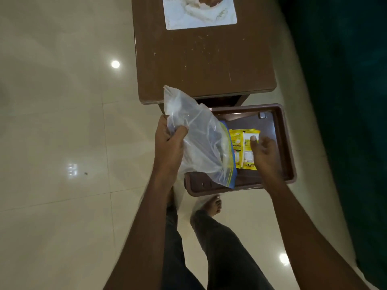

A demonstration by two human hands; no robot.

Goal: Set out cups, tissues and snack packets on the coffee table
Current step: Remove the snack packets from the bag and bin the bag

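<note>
Noted: left grip (170, 141) pinches the clear zip bag (201, 139) at its bunched end. The right grip (265, 152) is half-curled over the yellow snack packets (244, 149) in the brown tray (287, 147) — hold not discernible. Risk: the slack bag sweeps packets over the tray rim. The surface (201, 65) beyond shows bare room short of the placemat (199, 17).

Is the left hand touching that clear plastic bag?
Touching. The head view shows the left hand with thumb and fingers pinched on the bunched end of the clear zip bag.

Domestic living room: low brown table (205, 65) at 12 o'clock with printed mat (201, 15); glossy cream floor tiles (52, 126); person's bare foot (212, 206).
</note>
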